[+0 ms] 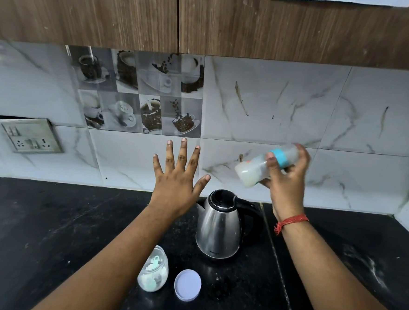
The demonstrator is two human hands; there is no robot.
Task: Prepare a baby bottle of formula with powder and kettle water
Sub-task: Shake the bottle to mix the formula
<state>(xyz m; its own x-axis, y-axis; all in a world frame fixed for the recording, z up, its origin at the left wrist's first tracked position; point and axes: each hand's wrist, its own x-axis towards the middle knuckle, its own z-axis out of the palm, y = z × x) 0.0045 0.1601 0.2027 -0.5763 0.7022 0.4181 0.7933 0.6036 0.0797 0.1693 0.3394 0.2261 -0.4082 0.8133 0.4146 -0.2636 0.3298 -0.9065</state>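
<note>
Overhead, the right hand (288,175) grips one blurred, tilted clear baby bottle with a teal collar (265,165); the left hand (176,174) hovers with fingers spread. Below on the black stone counter (48,228) stand one steel electric kettle (219,226), one open glass powder jar (153,270) and one white round lid (187,285).

We see the bottle (265,165), milky with a blue collar, tilted sideways in the air, blurred. The steel kettle (219,226) stands upright on the black desk (48,228). Nearer us, the open powder jar (153,270) holds a scoop (153,264); its lid (187,285) lies just beside.
</note>
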